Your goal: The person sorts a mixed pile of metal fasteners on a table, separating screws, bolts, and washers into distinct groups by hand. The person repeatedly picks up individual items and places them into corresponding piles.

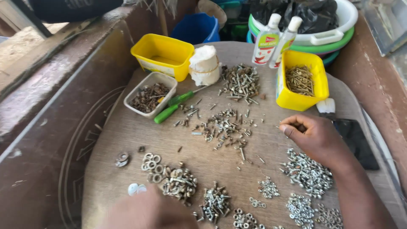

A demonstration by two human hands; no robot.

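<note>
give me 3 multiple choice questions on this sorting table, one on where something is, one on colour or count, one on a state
1. Where does the green screwdriver lie?
A. beside the white tray of rusty bits
B. inside the blue bucket
C. under the right hand

2. How many yellow tubs are on the board?
A. one
B. two
C. four

3. How are the right hand's fingers?
A. spread flat
B. pinched together
C. wrapped around a bottle

Answers:
1 A, its shaft runs along the tray's right edge.
2 B, one yellow tub at the back left, one yellow tub of screws at the right.
3 B, the fingertips meet above the board.
</note>
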